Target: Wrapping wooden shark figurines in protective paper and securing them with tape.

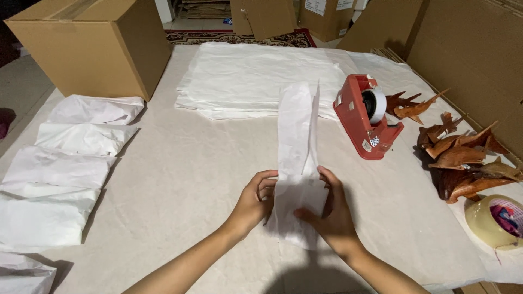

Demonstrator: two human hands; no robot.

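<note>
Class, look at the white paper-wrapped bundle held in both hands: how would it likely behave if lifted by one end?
The paper-wrapped bundle would probably feel light, since the left hand and right hand steady it with fingers alone. Its loose upper flaps look thin, so likely floppy. Creases suggest the paper dents or tears easily.

There is just one view here, from a camera worn on the person's head. It looks forward and steeply down over the paper-covered table (180,179), close enough that the forearms enter from the bottom edge and the left hand (255,202) and right hand (332,218) sit in the lower middle. The far end of the frame reaches a cardboard box (92,46) at upper left and a strip of patterned rug (234,37) beyond the table. The right edge takes in a roll of tape (497,220), cut off by the frame. No second view shares the scene.
</note>
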